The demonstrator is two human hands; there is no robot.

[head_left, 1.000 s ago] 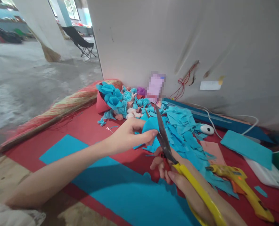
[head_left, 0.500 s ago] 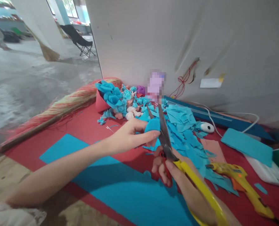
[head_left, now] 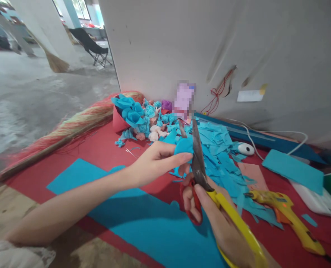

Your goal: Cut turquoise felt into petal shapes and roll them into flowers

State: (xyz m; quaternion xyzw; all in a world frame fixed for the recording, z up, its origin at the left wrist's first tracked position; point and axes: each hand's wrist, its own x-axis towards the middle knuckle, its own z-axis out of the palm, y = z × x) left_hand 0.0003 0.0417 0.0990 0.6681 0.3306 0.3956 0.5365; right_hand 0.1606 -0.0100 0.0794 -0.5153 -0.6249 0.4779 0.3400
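The left hand (head_left: 151, 162) is pinching a blue paper piece (head_left: 183, 147) at its fingertips; the scissors (head_left: 199, 173) are flanking it with parted blades, the right hand's (head_left: 223, 229) fingers holding their handles. Trimming is apparently proceeding, calling for closing blades clear of the thumb.

A craft workshop, it seems: blue flowers (head_left: 134, 116) and cut scraps (head_left: 220, 160) crowd the red table (head_left: 98, 147), scissors (head_left: 200, 175) and a glue gun (head_left: 284, 207) show toward four o'clock in the view, and bare grey floor (head_left: 81, 83) spreads at ten.
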